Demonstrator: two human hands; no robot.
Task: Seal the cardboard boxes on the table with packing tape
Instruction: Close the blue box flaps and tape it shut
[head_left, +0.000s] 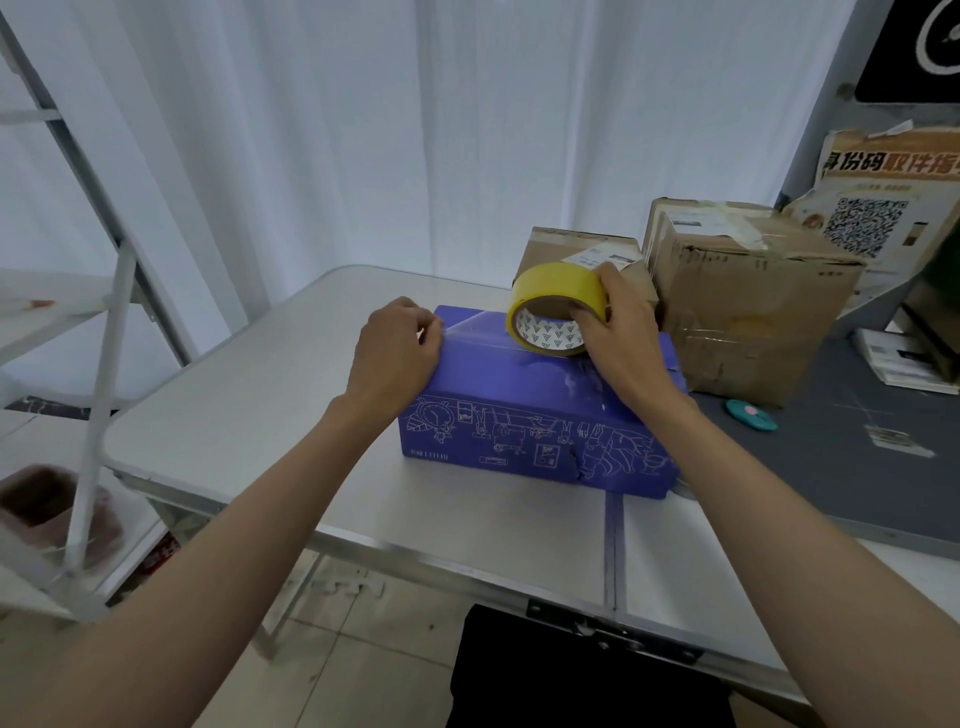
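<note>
A blue cardboard box (524, 415) with white line drawings lies on the white folding table (249, 395). My right hand (618, 332) grips a yellowish roll of packing tape (556, 306) that rests on the box's top near its far right. A clear strip of tape (467, 330) runs from the roll leftward along the top. My left hand (400, 348) pinches the strip's free end at the box's left edge. Two brown cardboard boxes, one small (576, 249) and one larger (748, 301), stand behind.
A teal round object (750, 414) lies on a grey mat (852, 467) to the right. Papers and a QR-code poster (878, 208) sit at the far right. A white metal rack (93, 312) stands left of the table. White curtains hang behind.
</note>
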